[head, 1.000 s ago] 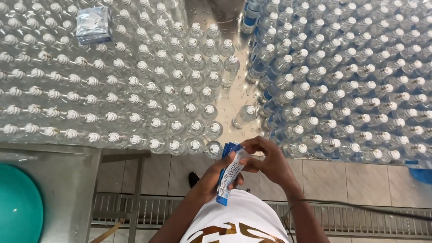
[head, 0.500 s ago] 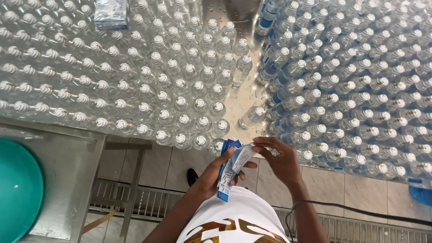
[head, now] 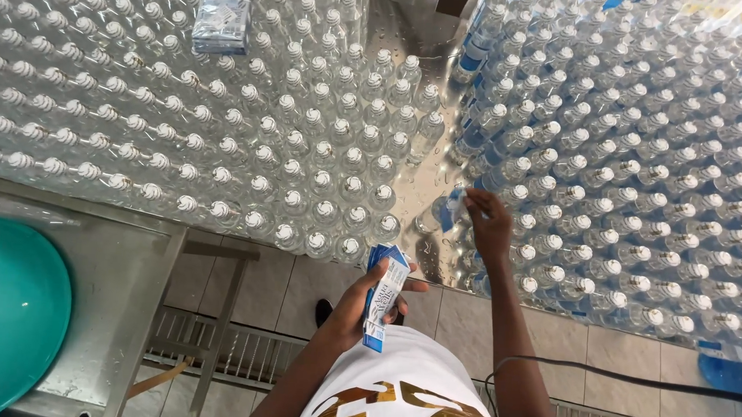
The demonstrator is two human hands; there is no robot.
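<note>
1. The left hand grasps a flat stack of blue-and-white printed labels, fingers curled round its lower half, thumb across the front. The stack stands nearly upright, tilted a little toward one o'clock.
2. The right hand reaches out toward twelve o'clock and pinches a single blue-and-white label between thumb and fingertips.
3. That single label touches a lone clear plastic bottle lying on the wet shiny steel table, in the gap between the two bottle masses.
4. At ten o'clock from the hands spreads a large field of clear plastic bottles with white caps, unlabelled and packed cap to cap.
5. On that field, far toward eleven o'clock, rests a small clear-wrapped bundle of labels.
6. At two o'clock stand crowded clear bottles wearing blue labels, just beside the right hand.
7. At eight o'clock, well apart from the hands, a teal round plastic basin sits on a grey metal stand.
8. A black cable runs across the tiled floor at four o'clock.
</note>
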